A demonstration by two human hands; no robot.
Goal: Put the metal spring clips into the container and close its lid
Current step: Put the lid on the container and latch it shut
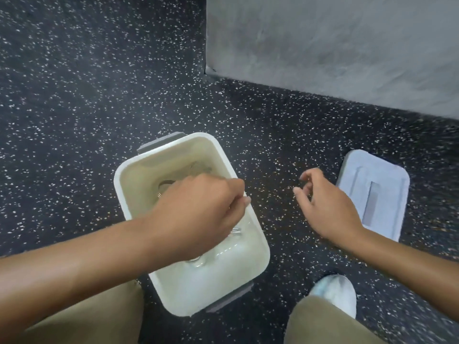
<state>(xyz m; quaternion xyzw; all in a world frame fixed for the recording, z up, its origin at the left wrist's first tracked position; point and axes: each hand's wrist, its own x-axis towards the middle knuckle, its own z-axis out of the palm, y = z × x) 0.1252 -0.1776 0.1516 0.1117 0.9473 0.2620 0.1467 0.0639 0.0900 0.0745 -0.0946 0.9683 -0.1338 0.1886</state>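
A white rectangular container (258, 247) stands open on the speckled floor between my knees. My left hand (198, 214) hangs over its middle with the fingers curled shut, and bits of metal spring clips (236, 230) stick out from under it. More clips (198, 168) lie blurred on the container's bottom at the far end. The pale grey lid (372, 194) lies flat on the floor to the right, apart from the container. Between container and lid, my right hand (327, 207) hovers above the floor with loosely curled, spread fingers and nothing in it.
A grey concrete wall or block (335, 45) fills the upper right, its corner just beyond the container. My shoe (335, 292) in a pale cover rests at the lower right. Khaki trouser legs frame the bottom edge. Dark speckled floor (87, 95) extends to the left.
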